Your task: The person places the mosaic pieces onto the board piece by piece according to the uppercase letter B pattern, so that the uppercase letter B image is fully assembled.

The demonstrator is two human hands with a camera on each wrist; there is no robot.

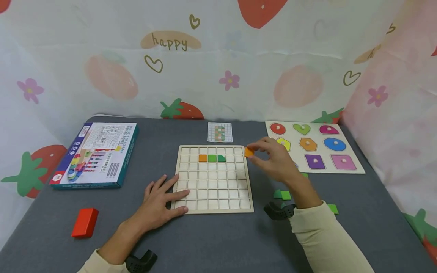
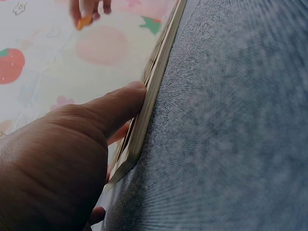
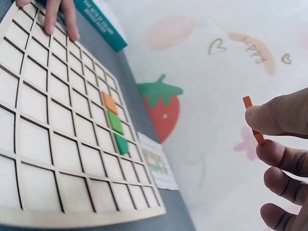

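Observation:
A wooden grid board lies flat on the table, with an orange square tile, a green square tile and a darker green tile side by side in one row near its far edge. My left hand rests on the board's left edge, fingers spread. Above the board's far right corner, my right hand pinches an orange tile between thumb and fingertips. In the right wrist view that orange tile is seen edge-on, apart from the board.
A printed pattern card lies beyond the board. Several green tiles lie near my right forearm. A shape puzzle board is at the far right. At left are a boxed set and a red block.

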